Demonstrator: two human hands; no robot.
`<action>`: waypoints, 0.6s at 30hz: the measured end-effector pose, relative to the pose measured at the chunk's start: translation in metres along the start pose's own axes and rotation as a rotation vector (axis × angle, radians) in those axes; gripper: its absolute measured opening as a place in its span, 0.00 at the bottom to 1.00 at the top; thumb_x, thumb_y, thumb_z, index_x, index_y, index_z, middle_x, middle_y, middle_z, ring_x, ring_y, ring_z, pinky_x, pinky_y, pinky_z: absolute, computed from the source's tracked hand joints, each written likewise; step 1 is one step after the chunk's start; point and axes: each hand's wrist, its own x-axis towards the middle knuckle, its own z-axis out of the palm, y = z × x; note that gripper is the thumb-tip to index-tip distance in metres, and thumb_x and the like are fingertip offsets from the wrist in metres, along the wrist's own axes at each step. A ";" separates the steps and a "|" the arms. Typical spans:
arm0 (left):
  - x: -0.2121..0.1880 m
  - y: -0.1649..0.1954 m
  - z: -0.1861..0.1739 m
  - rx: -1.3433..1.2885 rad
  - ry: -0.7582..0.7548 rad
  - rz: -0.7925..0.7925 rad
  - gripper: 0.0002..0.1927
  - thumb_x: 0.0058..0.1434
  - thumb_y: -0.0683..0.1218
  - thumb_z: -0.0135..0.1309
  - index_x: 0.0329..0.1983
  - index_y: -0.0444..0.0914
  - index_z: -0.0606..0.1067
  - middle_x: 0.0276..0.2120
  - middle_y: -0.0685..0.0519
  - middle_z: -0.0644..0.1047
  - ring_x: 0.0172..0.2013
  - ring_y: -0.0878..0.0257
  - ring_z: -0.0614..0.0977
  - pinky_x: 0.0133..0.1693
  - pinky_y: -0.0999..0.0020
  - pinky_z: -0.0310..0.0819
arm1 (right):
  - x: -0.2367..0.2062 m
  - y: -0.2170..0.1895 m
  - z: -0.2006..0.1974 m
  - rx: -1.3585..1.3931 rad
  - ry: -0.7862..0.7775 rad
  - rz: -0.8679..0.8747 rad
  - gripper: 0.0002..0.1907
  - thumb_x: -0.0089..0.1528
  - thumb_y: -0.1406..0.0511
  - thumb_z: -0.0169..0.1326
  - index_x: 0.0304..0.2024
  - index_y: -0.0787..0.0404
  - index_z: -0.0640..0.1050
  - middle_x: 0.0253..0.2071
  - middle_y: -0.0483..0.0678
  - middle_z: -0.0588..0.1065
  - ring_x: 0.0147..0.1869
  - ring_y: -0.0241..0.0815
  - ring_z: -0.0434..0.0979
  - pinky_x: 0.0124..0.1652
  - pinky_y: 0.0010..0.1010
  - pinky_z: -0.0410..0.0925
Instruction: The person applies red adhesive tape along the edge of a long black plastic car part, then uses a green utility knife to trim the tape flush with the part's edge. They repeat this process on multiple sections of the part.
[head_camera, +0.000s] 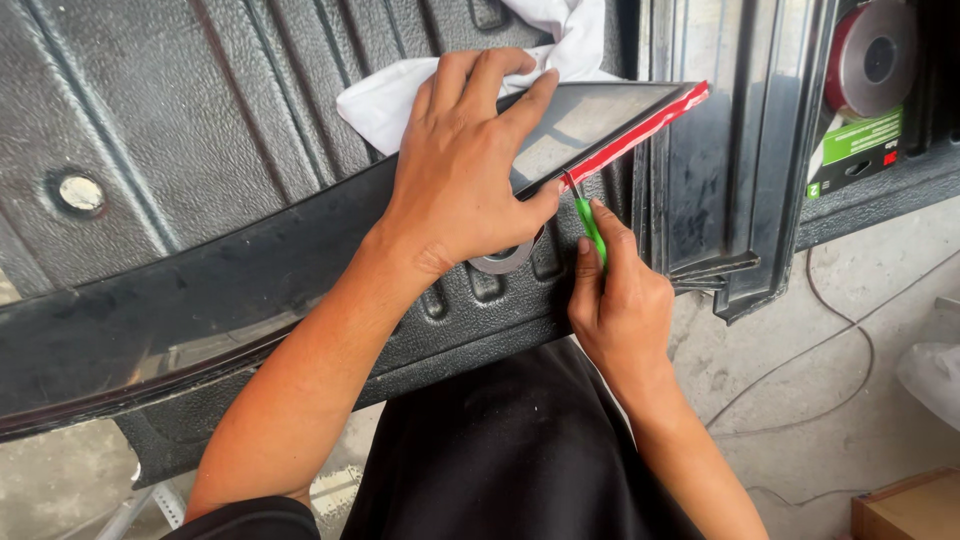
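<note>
Pressure from your left hand (465, 165), spread flat, should pin the long glossy black trim strip (200, 320) on the ribbed liner (180, 110). Your right hand (620, 300) pinches a thin green cutter (590, 228) at the red tape (640, 128) edge; keep the blade shallow, following the rim.

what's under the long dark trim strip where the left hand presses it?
Under the long dark smoked-plastic trim strip: ribbed black bed liner and white cloth. The left hand covers the contact area itself.
</note>
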 end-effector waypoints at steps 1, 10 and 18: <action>0.000 0.000 0.000 -0.002 0.002 0.000 0.38 0.50 0.54 0.70 0.62 0.33 0.75 0.59 0.48 0.69 0.60 0.49 0.67 0.62 0.53 0.62 | 0.000 0.000 0.000 0.002 -0.011 0.009 0.16 0.69 0.73 0.54 0.60 0.67 0.73 0.43 0.60 0.80 0.30 0.52 0.80 0.30 0.38 0.69; -0.002 -0.004 0.003 0.002 0.015 0.013 0.38 0.50 0.53 0.70 0.62 0.33 0.76 0.60 0.48 0.69 0.61 0.50 0.67 0.64 0.53 0.61 | 0.000 0.000 0.001 -0.006 -0.043 0.033 0.17 0.70 0.74 0.54 0.61 0.68 0.73 0.40 0.61 0.79 0.29 0.51 0.79 0.30 0.38 0.69; -0.004 -0.005 0.004 0.015 0.006 0.032 0.38 0.51 0.53 0.70 0.63 0.32 0.75 0.60 0.48 0.69 0.63 0.50 0.66 0.65 0.52 0.61 | -0.003 0.000 0.007 -0.152 0.009 -0.052 0.20 0.69 0.75 0.56 0.64 0.67 0.74 0.28 0.52 0.74 0.23 0.46 0.71 0.27 0.39 0.63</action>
